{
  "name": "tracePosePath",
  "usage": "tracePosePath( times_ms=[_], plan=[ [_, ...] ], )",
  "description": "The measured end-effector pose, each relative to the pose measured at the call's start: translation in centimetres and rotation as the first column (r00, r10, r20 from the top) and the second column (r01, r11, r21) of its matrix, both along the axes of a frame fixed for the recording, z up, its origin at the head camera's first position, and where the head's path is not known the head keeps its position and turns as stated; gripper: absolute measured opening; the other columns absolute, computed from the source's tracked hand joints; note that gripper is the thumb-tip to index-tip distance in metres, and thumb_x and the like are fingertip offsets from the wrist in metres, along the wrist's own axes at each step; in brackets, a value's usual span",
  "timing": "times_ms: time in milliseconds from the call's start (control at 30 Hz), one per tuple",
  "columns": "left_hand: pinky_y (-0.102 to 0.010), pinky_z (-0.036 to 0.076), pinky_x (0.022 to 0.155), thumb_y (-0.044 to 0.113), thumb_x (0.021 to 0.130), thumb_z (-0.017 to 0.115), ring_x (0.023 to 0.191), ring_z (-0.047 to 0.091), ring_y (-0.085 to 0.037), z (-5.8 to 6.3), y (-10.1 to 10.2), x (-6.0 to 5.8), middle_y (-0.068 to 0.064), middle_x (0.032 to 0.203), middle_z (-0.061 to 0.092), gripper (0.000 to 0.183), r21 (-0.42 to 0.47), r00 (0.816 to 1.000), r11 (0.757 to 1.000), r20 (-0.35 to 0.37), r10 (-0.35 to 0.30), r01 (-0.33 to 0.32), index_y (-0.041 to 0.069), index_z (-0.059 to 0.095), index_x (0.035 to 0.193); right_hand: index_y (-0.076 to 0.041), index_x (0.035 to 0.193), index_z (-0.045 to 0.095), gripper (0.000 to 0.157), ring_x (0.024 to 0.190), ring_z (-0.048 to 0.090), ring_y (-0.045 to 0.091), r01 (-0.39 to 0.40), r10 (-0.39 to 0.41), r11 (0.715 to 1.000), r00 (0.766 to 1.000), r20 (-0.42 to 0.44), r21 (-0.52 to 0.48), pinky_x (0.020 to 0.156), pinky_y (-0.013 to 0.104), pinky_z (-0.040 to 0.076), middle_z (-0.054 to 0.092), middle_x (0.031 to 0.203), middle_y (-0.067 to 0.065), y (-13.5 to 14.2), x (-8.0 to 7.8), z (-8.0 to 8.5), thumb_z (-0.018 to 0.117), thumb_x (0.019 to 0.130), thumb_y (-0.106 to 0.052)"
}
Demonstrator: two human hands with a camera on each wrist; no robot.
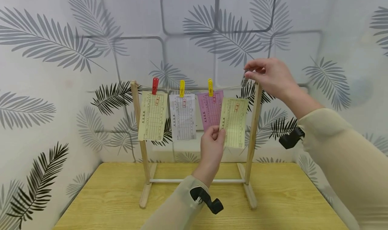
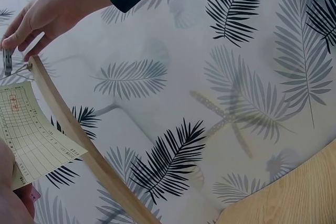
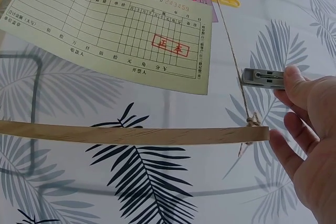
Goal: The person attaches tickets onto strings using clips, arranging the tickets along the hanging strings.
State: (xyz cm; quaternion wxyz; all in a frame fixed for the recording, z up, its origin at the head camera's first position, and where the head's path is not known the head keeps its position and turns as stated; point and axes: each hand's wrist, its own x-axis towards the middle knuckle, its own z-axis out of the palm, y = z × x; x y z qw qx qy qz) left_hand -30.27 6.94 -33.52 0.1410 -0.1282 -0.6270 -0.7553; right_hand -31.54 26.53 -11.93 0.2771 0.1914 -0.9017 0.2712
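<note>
My left hand (image 1: pixel 211 149) pinches a pale yellow receipt slip (image 1: pixel 235 125) by its lower left edge, thumb in front. The slip's upper edge sits a little below the string (image 3: pixel 229 32), near the right post. Between thumb and forefinger, my right hand (image 1: pixel 272 75) pinches a grey clothespin (image 3: pixel 261 78). The clothespin's tip is right at the string, close to the knot on the post; the slip is apart from it. A pink receipt slip (image 1: pixel 209 110) hangs from a yellow clothespin (image 1: pixel 210 87), partly hidden behind the held slip and left hand.
A wooden frame (image 1: pixel 254 139) stands on the wooden table (image 1: pixel 109 196) and carries the string. Farther left hang a white slip (image 1: pixel 183 119) under a yellow clothespin (image 1: pixel 182 88) and another yellow slip (image 1: pixel 153 117) under a red clothespin (image 1: pixel 155 86). Leaf-patterned covering lies behind.
</note>
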Motion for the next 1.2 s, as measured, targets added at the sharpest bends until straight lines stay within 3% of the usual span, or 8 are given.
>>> tracePosePath(
  times_ms=[300, 733, 933, 1200],
  plan=[
    [-0.031, 0.055, 0.080, 0.011, 0.109, 0.070, 0.092, 0.067, -0.014, 0.7, 0.9, -0.8, -0.010, 0.102, 0.079, 0.012, 0.003, 1.000, 1.000, -0.018, 0.018, -0.018, 0.000, 0.074, 0.112, -0.005, 0.130, 0.078, 0.025, 0.125, 0.066, 0.038, -0.011, 0.011, 1.000, 1.000, -0.012, 0.030, 0.107, 0.057, 0.049, 0.075, 0.130, 0.018, -0.2, -0.5, 0.2, 0.074, 0.109, -0.018],
    [-0.032, 0.053, 0.081, 0.014, 0.110, 0.069, 0.093, 0.064, -0.014, 1.2, 1.6, -1.1, -0.006, 0.103, 0.076, 0.012, 0.003, 1.000, 1.000, 0.025, 0.004, -0.004, 0.004, 0.073, 0.114, -0.005, 0.123, 0.081, 0.021, 0.121, 0.068, 0.040, -0.009, 0.011, 0.997, 0.999, -0.030, 0.073, 0.107, 0.058, 0.049, 0.078, 0.122, 0.019, -0.7, -1.1, 0.3, 0.078, 0.105, -0.015],
    [-0.033, 0.054, 0.081, 0.013, 0.110, 0.069, 0.093, 0.065, -0.013, 1.5, 1.7, -1.2, -0.004, 0.101, 0.076, 0.010, -0.013, 0.999, 1.000, 0.022, 0.027, -0.026, 0.005, 0.074, 0.114, -0.005, 0.123, 0.080, 0.020, 0.121, 0.068, 0.041, -0.009, 0.010, 0.994, 1.000, -0.010, 0.106, 0.106, 0.059, 0.049, 0.079, 0.122, 0.019, -0.8, -1.2, 0.2, 0.077, 0.106, -0.015],
    [-0.031, 0.052, 0.076, 0.013, 0.110, 0.070, 0.091, 0.064, -0.013, 1.6, 2.0, -1.3, -0.002, 0.099, 0.075, 0.009, 0.013, 0.999, 1.000, 0.036, 0.003, -0.003, 0.006, 0.074, 0.114, -0.004, 0.126, 0.079, 0.023, 0.122, 0.067, 0.040, -0.014, 0.009, 0.992, 0.999, 0.040, 0.124, 0.107, 0.059, 0.048, 0.078, 0.124, 0.020, -0.7, -1.1, 0.3, 0.074, 0.107, -0.017]
  ],
)
